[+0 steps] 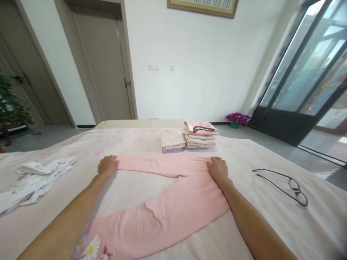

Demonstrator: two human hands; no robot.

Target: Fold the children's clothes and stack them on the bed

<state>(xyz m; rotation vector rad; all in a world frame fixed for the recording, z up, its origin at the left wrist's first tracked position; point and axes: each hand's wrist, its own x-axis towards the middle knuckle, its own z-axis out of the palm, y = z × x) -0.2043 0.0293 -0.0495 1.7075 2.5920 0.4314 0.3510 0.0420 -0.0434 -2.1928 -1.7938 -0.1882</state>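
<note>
Pink trousers (173,209) lie spread on the bed, legs pointing left and the waist at the right. One leg runs straight along the far side; the other slants toward me and carries daisy prints near its cuff. My left hand (107,165) grips the cuff of the far leg, fingers closed on the cloth. At the waist's far corner, my right hand (218,168) pinches the fabric. The fingertips of both hands are partly hidden by the backs of the hands.
Beyond the trousers stand a stack of folded clothes (200,136) and a lower folded striped pile (172,141). Eyeglasses (294,187) rest on the right of the bedsheet (241,151). White printed clothing (35,180) lies crumpled at the left. Purple flowers (238,118) stand on the floor.
</note>
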